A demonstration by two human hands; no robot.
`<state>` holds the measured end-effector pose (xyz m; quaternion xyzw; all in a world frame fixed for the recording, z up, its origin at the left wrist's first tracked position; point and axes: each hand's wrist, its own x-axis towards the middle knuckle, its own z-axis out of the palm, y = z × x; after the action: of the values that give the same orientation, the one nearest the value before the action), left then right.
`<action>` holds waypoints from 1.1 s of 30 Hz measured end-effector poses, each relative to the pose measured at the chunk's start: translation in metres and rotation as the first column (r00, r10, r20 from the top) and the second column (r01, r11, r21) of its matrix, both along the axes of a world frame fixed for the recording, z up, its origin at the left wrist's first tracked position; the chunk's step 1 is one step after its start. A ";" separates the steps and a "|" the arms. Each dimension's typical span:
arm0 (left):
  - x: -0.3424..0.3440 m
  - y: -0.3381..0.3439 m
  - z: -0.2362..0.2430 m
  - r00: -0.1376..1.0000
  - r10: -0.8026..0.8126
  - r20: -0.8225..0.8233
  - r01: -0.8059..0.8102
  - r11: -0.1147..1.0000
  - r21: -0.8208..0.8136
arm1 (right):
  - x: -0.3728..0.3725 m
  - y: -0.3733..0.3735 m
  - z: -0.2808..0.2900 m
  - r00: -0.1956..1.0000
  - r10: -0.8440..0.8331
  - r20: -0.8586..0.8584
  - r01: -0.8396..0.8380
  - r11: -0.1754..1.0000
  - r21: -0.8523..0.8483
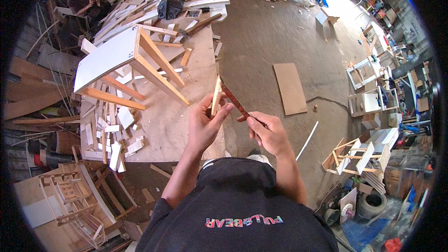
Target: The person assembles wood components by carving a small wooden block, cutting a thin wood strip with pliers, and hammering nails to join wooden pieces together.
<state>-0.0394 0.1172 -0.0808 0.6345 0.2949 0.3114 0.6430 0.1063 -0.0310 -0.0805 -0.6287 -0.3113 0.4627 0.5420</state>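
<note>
While left hand (204, 123) pinches a pale wood strip (215, 95), right hand (267, 133) holds a reddish-brown stick (234, 101).

At the centre of the frame the left hand (205, 123) holds a wood strip (216, 95), and the right hand (268, 133) holds a thin tool (235, 102) just beside it. A workbench (186, 126) lies behind the hands, with a tipped stool (123, 63) on it at the upper left. A flat board (290, 88) lies on the floor (266, 32) to the right.

No packages, labels, signs or screens clearly seen; only a coloured print on the dark shirt (242, 205), bottom centre.

tipped stool (122, 63) on workbench (186, 121) | board (290, 88) on floor | tyre (372, 204)
</note>
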 end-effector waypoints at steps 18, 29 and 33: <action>-0.022 -0.110 -0.091 0.910 0.299 -0.288 -0.280 0.954 0.106 | 0.004 -0.054 -0.097 0.824 0.206 0.528 -0.213 0.976 -0.048; -0.019 -0.216 -0.146 0.701 0.705 -0.104 -0.628 0.681 0.377 | 0.008 -0.101 -0.143 0.695 0.463 0.551 -0.371 0.886 -0.277; -0.024 -0.229 -0.146 0.643 0.756 -0.122 -0.608 0.602 0.518 | 0.004 -0.099 -0.145 0.639 0.536 0.552 -0.436 0.843 -0.315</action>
<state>-0.0632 -0.1123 -0.2267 0.6375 0.5439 0.4823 0.2551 0.1108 -0.1299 -0.2253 -0.6764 -0.5932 0.3806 0.2139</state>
